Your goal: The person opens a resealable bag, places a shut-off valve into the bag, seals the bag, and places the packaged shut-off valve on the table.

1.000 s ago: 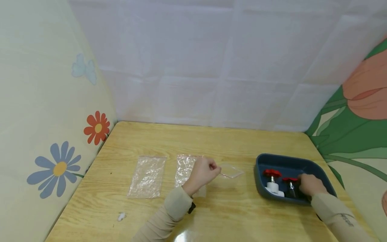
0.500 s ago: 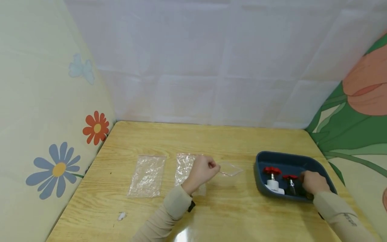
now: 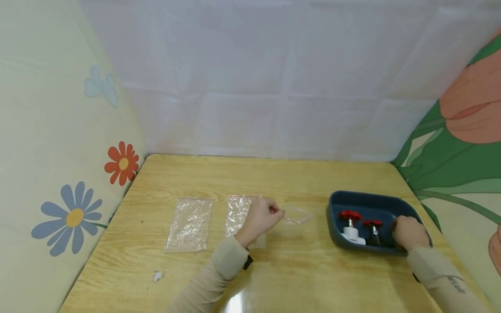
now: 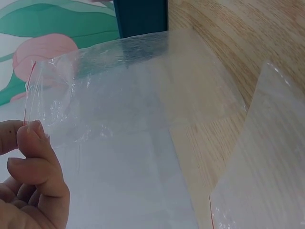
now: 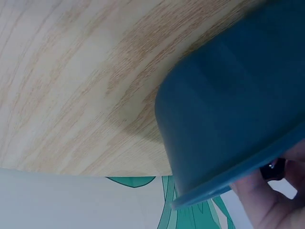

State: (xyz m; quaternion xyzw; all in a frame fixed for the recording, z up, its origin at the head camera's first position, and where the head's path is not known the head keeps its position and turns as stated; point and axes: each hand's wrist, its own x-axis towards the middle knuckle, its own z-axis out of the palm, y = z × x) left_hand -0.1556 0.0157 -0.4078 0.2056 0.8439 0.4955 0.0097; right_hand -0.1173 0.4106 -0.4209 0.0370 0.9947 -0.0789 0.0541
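Note:
My left hand (image 3: 261, 219) pinches the red-lined edge of a clear zip bag (image 4: 105, 95), whose mouth gapes in the head view. The bag hangs above the table. My right hand (image 3: 410, 232) reaches into the right end of a dark blue bin (image 3: 364, 199). In the right wrist view, its thumb and fingers hold a small shiny black object (image 5: 273, 170), mostly hidden by the hand and the bin wall. Left of that hand in the bin stand a white valve (image 3: 351, 233) with a red handwheel and a dark metal valve (image 3: 374, 234) with a red handwheel.
Two more clear zip bags lie flat on the wooden table (image 3: 293, 278): one bag (image 3: 189, 225) at the left, another bag (image 3: 236, 213) partly behind my left hand. A white mark (image 3: 157, 276) shows near the front left. Patterned side walls and a white cloth (image 3: 254, 87) enclose the table.
My right hand has shifted slightly right and up inside the bin, away from the dark valve. The left hand keeps holding the bag in about the same place. The head view tilts slightly.

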